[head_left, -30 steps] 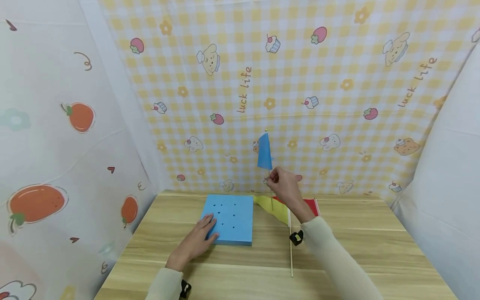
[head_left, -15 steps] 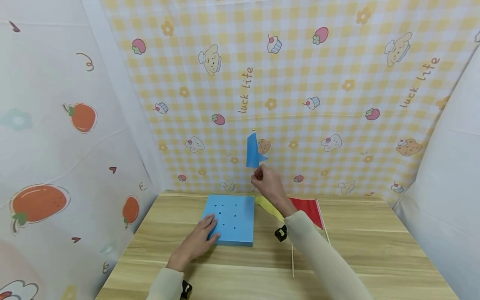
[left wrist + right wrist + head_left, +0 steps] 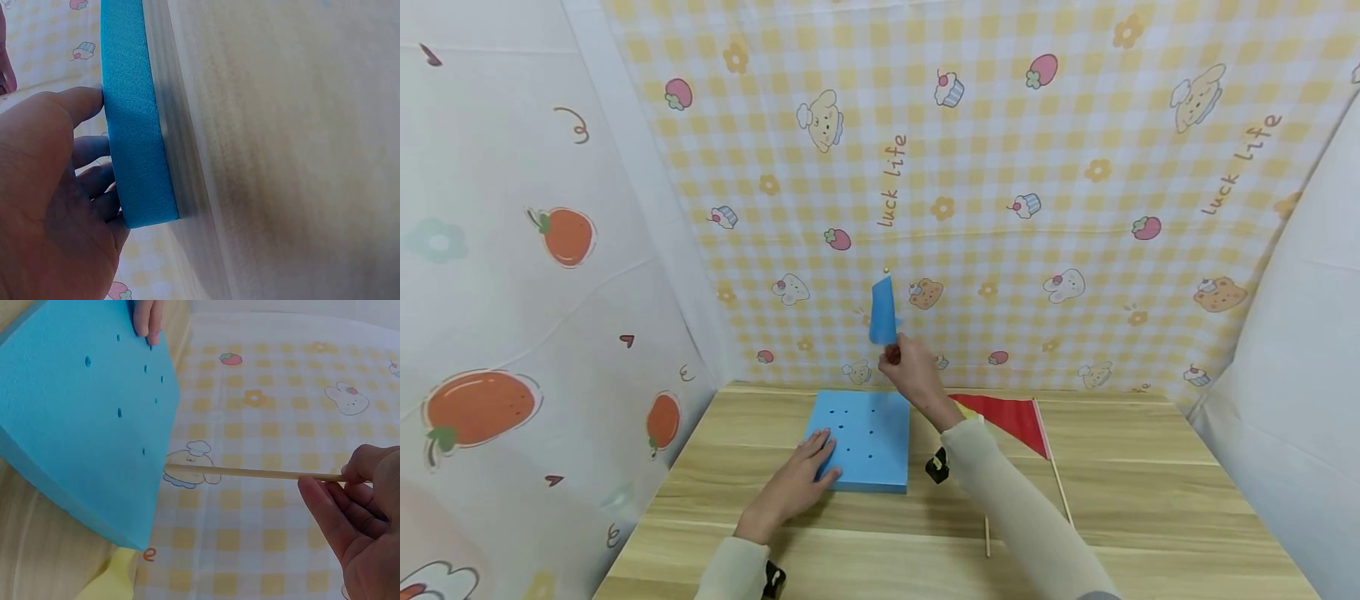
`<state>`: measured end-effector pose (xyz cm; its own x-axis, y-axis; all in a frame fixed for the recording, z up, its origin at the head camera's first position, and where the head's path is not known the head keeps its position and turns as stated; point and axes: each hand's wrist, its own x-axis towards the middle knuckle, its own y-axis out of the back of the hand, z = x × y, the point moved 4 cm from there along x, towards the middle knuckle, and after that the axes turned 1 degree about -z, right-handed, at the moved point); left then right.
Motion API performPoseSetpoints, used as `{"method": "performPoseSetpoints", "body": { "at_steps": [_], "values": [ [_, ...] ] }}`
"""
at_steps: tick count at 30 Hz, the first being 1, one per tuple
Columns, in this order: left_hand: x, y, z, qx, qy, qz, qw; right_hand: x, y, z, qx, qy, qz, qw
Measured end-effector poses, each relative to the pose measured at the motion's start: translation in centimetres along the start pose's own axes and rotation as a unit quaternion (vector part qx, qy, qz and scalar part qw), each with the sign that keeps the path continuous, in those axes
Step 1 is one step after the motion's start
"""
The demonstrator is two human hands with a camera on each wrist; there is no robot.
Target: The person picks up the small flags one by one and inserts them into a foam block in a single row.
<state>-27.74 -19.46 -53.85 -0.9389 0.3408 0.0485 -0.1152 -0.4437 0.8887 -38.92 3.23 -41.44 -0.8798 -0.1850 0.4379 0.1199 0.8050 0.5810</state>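
"Where's the blue flag [image 3: 883, 310]?"

"Up in the right hand [image 3: 910, 367], above the far right part of the foam block [image 3: 887, 454]. Thumb and fingers are pinching its stick [image 3: 250, 472]."

"From the head I can hardly see that stick; the hand covers it."

"The right wrist view shows it running from the fingertips towards the block's edge, though it leaves out the cloth of the flag. Whether the end touches the block, I can't tell."

"And the left hand [image 3: 790, 487]?"

"Spread over the block's near left corner, gripping nothing. The left wrist view adds the block's thick side, with the thumb against its top edge."

"Anything else about?"

"A red flag [image 3: 1011, 421] lies on the table [image 3: 1150, 483], right of the block. The right sleeve [image 3: 1015, 500] crosses in front and hides most of the yellow flag [image 3: 112, 578]; its cloth shows better from the right wrist, just beside the block's corner. Behind everything hangs a checked curtain [image 3: 1075, 125]."
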Motion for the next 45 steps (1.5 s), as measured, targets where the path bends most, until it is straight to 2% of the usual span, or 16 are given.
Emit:
{"method": "performPoseSetpoints", "body": {
  "at_steps": [11,22,31,45],
  "values": [
    [0.3,-0.2,0.0,0.001,-0.003,0.001,1.0,0.2,-1.7,0.3,-0.004,-0.011,0.014,0.9998],
    [0.3,-0.2,0.2,-0.005,0.0,0.001,1.0,0.1,-2.6,1.0,0.012,-0.031,0.001,0.9994],
    [0.4,-0.3,0.0,-0.003,0.0,0.002,1.0,0.0,-3.1,1.6,0.016,-0.028,0.001,0.9995],
    [0.2,-0.1,-0.1,-0.01,0.008,0.001,0.9999,-0.3,-3.6,0.8,-0.012,-0.014,0.0,0.9998]
  ]
}}
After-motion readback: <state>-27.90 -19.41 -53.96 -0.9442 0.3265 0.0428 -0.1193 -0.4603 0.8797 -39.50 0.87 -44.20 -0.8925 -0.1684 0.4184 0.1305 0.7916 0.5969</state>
